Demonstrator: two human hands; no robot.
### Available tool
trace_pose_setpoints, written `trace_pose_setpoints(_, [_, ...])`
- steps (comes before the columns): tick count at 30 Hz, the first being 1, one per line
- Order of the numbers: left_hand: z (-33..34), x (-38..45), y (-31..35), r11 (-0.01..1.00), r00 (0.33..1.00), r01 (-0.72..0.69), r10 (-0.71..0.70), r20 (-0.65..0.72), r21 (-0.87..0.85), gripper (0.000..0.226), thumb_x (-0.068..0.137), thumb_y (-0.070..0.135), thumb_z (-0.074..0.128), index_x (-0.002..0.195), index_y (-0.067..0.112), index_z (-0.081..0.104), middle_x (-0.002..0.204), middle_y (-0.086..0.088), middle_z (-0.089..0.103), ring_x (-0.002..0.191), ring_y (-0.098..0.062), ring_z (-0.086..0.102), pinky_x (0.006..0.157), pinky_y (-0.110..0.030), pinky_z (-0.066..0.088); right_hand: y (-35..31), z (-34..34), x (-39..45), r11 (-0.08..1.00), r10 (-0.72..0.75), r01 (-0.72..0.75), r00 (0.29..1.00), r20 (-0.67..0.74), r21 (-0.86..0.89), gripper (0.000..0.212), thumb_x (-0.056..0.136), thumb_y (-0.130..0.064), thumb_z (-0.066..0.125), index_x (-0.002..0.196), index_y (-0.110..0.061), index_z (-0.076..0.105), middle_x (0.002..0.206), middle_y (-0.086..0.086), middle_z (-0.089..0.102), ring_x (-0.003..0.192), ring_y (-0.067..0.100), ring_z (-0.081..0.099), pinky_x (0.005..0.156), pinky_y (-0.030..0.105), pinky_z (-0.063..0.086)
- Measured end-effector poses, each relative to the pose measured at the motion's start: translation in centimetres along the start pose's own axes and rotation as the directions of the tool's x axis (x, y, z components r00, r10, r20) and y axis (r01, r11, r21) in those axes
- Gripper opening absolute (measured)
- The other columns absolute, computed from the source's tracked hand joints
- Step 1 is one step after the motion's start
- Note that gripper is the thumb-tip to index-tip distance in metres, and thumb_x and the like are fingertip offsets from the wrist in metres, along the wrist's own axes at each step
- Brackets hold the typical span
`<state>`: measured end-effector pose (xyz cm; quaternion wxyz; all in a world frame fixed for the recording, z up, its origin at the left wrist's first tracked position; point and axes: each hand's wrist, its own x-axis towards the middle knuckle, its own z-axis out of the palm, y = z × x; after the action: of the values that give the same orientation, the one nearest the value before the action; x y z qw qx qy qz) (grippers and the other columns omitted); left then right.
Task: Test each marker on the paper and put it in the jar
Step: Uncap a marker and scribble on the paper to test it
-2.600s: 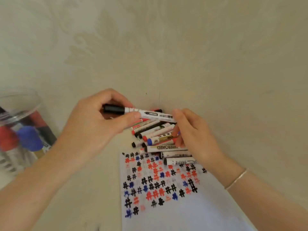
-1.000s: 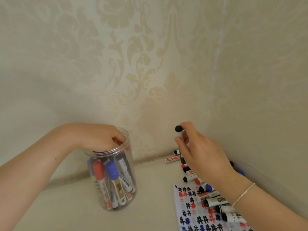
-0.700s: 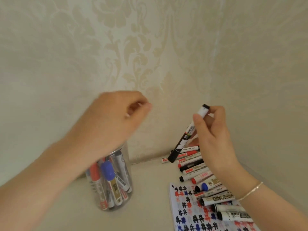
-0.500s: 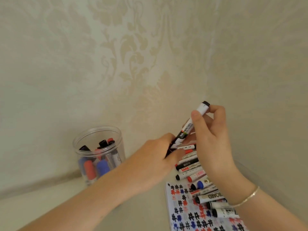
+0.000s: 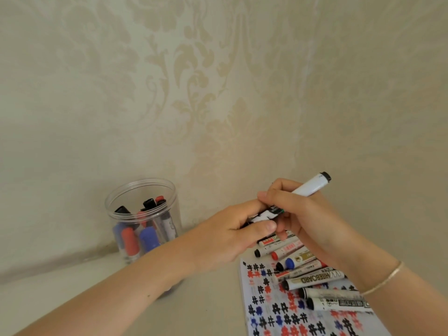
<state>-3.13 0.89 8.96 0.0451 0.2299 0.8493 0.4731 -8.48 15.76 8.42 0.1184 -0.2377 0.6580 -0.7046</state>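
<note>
Now uncapping a marker [image 5: 308, 187] at centre right of frame.
Right hand [image 5: 312, 221] gripping barrel, left hand [image 5: 232, 235] pinching cap end; best pulled straight apart, above paper [image 5: 278, 318], jar [image 5: 143, 219] lower left.

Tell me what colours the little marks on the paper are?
Black, red and blue marks, head view.

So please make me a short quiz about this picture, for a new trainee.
1. True or false: the jar is empty.
2. Which hand holds the white end of the marker? A) left B) right C) neither
3. Fill in: the loose markers lie partly on the ____.

Key:
1. False; it holds capped markers.
2. B; the left hand grips the dark end.
3. Paper, already covered with black, red and blue test marks.
</note>
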Motion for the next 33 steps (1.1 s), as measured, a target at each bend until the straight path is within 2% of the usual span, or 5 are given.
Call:
trace_pose_setpoints(9, [-0.8,0.3,-1.8,0.988,0.996,0.062,-0.053,0.067,-0.140,0.022,0.091,0.041,0.051,0.112,0.043,0.057,0.052,0.000,0.023,0.040,-0.011,0.018,0.036,-0.020,0.021,-0.5,-0.4,-0.4,0.999,-0.050,0.049,0.997,0.052,0.012,0.019,0.079,-0.014,0.063,0.069,0.000,0.053,0.055,0.005,0.053,0.048,0.018,0.048,0.043,0.023,0.042])
trace_pose_setpoints(13, [-1.1,0.4,-1.9,0.978,0.998,0.050,-0.040,-0.052,0.203,0.035,0.085,0.054,0.051,0.109,0.029,0.044,0.049,0.020,0.051,0.041,-0.001,0.037,0.045,-0.015,0.033,-0.4,-0.6,-0.5,0.995,-0.091,0.092,0.996,-0.010,0.042,0.022,0.075,-0.018,0.065,0.075,0.001,0.054,0.060,0.010,0.057,0.050,0.020,0.052,0.048,0.025,0.046])
trace_pose_setpoints(16, [-2.5,0.0,-2.2,0.898,0.985,0.117,-0.050,-0.166,0.425,0.046,0.079,0.064,0.052,0.108,0.031,0.037,0.057,0.012,0.052,0.047,0.000,0.040,0.049,-0.015,0.034,-0.2,-1.3,-0.7,0.976,-0.139,0.169,0.969,-0.203,0.139,0.021,0.074,-0.016,0.065,0.074,0.000,0.051,0.057,0.007,0.053,0.043,0.017,0.048,0.042,0.023,0.044])
trace_pose_setpoints(21, [-6.3,-1.2,-0.5,0.665,0.946,0.222,0.030,-0.323,0.713,0.023,0.086,0.054,0.052,0.092,0.032,0.054,0.060,0.009,0.051,0.051,-0.001,0.046,0.053,-0.020,0.034,0.1,-2.6,-1.7,0.967,-0.137,0.213,0.896,-0.422,0.139,0.021,0.084,-0.007,0.060,0.068,-0.006,0.047,0.051,0.004,0.048,0.038,0.016,0.044,0.037,0.023,0.038])
trace_pose_setpoints(33, [-9.1,-1.2,1.3,0.773,0.883,0.242,0.074,-0.463,0.586,0.030,0.086,0.040,0.061,0.060,0.024,0.063,0.046,0.015,0.050,0.042,-0.003,0.042,0.046,-0.014,0.031,2.6,-2.9,-3.1,0.999,0.048,-0.041,0.901,-0.431,0.025,0.018,0.085,-0.018,0.063,0.087,0.000,0.063,0.073,0.009,0.072,0.060,0.026,0.068,0.060,0.034,0.060])
